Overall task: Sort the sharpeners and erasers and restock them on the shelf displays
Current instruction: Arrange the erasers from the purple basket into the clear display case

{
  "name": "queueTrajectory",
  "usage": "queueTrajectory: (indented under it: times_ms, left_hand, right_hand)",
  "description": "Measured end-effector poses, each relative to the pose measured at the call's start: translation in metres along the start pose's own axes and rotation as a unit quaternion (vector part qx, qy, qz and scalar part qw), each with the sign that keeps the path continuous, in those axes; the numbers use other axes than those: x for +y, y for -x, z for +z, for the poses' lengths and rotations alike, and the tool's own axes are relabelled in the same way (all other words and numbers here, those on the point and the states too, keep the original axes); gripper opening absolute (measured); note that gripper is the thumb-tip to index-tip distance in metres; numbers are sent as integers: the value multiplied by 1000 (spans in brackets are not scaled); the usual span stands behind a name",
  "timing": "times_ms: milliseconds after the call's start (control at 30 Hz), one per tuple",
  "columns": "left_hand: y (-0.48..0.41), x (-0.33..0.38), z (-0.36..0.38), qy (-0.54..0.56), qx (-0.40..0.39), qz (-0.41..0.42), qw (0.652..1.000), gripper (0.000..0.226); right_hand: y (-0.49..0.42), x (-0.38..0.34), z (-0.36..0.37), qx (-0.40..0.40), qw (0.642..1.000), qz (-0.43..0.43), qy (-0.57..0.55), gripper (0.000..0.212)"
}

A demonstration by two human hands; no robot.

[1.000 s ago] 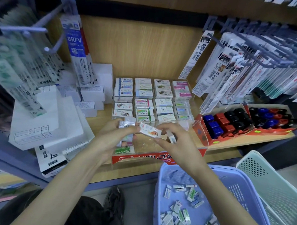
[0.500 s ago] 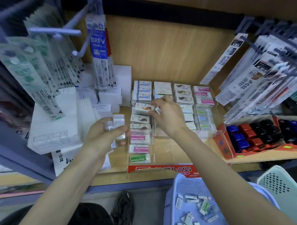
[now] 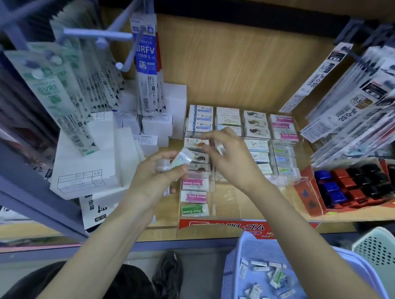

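Observation:
A clear divided display tray [image 3: 232, 196] on the wooden shelf holds rows of boxed erasers [image 3: 256, 123]. Its left column has pink and green "Hard Eraser" packs [image 3: 193, 197]. My left hand [image 3: 156, 181] grips a few small wrapped erasers [image 3: 181, 160] just left of that column. My right hand [image 3: 228, 156] hovers over the tray's middle with fingers curled, fingertips by an orange-printed eraser [image 3: 195, 143] lying in the left column. A blurred white eraser [image 3: 220, 148] seems tucked under its fingers. Blue, red and black sharpeners [image 3: 347, 183] fill a red box at right.
A blue basket [image 3: 235, 260] below the shelf holds several loose wrapped erasers [image 3: 275, 279]; a pale green basket [image 3: 376, 249] stands beside it. White boxes [image 3: 88, 159] are stacked at left. Hanging refill packs [image 3: 145, 64] on hooks crowd both sides. My shoe [image 3: 167, 280] is on the floor.
My right hand carried an orange-printed eraser from in front of me into the tray's left column and has let it go. My left hand kept its erasers and rose a little.

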State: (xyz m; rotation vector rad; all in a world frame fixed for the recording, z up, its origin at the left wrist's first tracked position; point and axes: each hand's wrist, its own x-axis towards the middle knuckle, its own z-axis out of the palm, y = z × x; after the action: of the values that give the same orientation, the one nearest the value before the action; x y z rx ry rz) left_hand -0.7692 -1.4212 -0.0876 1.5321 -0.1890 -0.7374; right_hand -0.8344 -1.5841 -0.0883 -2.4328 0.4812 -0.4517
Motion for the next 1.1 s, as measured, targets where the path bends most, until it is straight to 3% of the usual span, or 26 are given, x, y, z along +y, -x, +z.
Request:
queueTrajectory:
  times_ms: [67, 133, 200, 300, 533, 667, 800, 900, 1100]
  left_hand:
    - [2, 0, 1, -8, -23, -9, 1000, 32]
    - [4, 0, 3, -11, -49, -13, 999, 31]
    - [5, 1, 4, -29, -68, -20, 997, 33]
    - [8, 1, 6, -43, -94, -35, 994, 31]
    - [8, 3, 14, -87, -38, -21, 995, 36]
    - [9, 3, 27, -91, -20, 5, 996, 25]
    - [10, 1, 50, -126, -72, 22, 989, 26]
    - [10, -3, 64, -153, -103, 37, 982, 32]
    - [12, 2, 80, -163, -93, 119, 975, 20]
  right_hand:
    - [17, -8, -11, -82, 990, 3, -115, 37]
    - [31, -7, -14, -141, 983, -14, -114, 44]
    - [41, -4, -13, -151, 983, -21, -102, 41]
    - [57, 0, -12, -125, 988, -1, -87, 37]
    - [101, 21, -14, -64, 985, 111, -112, 31]
    - [109, 43, -35, 61, 979, 178, -80, 29]
    - [101, 76, -70, 146, 968, 204, -6, 28]
    - [87, 91, -86, 157, 964, 209, 35, 29]
    - [54, 102, -97, 143, 952, 205, 175, 30]
